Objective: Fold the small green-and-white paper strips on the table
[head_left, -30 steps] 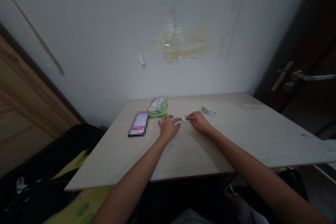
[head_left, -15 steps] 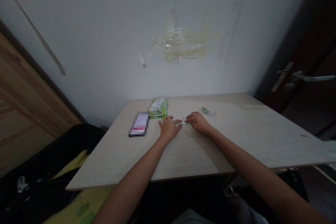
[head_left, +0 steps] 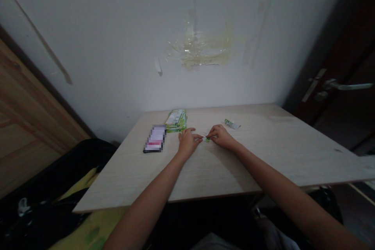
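Between my two hands, on the light wooden table (head_left: 205,175), lies a small white and green plastic packet (head_left: 207,140). My left hand (head_left: 188,143) has thumb and index finger pinched at the packet's left end, its other fingers bent above the tabletop. The right end is pinched by my right hand (head_left: 222,136), whose fingers cover part of it. Beyond my right hand rests a rolled green and white packet (head_left: 232,124). A stack of flat green and white packets (head_left: 176,120) sits just past my left hand.
A phone (head_left: 155,139) with a blurred lit screen lies left of my left hand. The wall (head_left: 117,66) with yellowed tape (head_left: 202,50) borders the table's back edge. A dark door with a metal handle (head_left: 348,86) stands at right, a wooden panel (head_left: 26,117) at left.
The small packet looks more folded or rolled up, with its green part now showing lower between the hands. My right fingers have drawn together slightly; the other packets and phone stay put.
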Tool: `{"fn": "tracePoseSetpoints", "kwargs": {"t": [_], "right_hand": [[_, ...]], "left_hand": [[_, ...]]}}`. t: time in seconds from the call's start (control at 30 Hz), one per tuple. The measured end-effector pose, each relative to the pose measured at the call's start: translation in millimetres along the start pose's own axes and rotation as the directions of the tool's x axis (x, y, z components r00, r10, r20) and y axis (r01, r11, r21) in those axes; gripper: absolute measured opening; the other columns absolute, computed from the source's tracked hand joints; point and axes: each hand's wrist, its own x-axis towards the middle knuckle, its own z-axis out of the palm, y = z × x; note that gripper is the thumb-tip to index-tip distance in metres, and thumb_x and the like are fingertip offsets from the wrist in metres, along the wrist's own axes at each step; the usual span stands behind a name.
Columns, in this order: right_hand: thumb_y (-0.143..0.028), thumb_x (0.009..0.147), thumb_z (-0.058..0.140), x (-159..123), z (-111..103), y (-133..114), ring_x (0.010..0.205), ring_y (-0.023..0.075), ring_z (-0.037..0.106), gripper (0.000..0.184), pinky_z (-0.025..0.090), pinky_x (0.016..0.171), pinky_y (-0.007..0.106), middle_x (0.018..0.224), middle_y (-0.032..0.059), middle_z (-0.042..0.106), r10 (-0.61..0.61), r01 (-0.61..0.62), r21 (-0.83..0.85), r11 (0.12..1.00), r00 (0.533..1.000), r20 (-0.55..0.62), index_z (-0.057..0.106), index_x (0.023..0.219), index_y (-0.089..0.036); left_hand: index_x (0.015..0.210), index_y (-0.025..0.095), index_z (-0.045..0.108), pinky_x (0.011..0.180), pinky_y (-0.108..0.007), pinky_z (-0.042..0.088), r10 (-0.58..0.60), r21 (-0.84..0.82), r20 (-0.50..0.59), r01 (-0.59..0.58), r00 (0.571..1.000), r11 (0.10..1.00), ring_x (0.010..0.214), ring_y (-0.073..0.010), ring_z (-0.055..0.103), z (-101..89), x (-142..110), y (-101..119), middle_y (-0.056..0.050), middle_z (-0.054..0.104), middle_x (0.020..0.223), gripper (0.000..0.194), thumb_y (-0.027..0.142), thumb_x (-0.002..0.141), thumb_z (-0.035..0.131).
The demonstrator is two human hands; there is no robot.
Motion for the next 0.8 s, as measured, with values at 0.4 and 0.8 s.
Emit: {"fn": "tracePoseSetpoints", "kwargs": {"t": [0.4, 0.8], "right_hand": [[-0.015, 0.078, 0.071, -0.3, 1.1, 6.8, 0.095, 0.0223, 0.059, 0.024, 0.045, 0.092, 0.035, 0.090, 0.0071, 0.070, -0.004, 0.003, 0.034, 0.999, 1.000, 0.028, 0.082, 0.098, -0.025], [-0.022, 0.078, 0.076, 1.3, -1.3, 6.5, 0.095, 0.0219, 0.062, 0.012, 0.043, 0.094, 0.034, 0.089, 0.0061, 0.073, 0.002, -0.004, 0.062, 0.998, 0.999, 0.034, 0.082, 0.089, -0.023]], "left_hand": [[0.102, 0.038, 0.080, 0.116, -0.053, 0.022, -0.035, -0.022, 0.034, 0.036, 0.999, 0.999, 0.131, -0.0299, 0.047, 3.6, 2.0, -5.6, -0.005, 0.063, 0.134, 0.023, 0.049, 0.083, 0.071], [0.099, 0.037, 0.079, 0.114, -0.057, 0.023, -0.072, -0.046, 0.047, 0.074, 0.996, 0.996, 0.130, -0.0287, 0.047, -1.9, -0.5, 1.9, -0.005, 0.063, 0.132, 0.018, 0.045, 0.086, 0.069]]}}
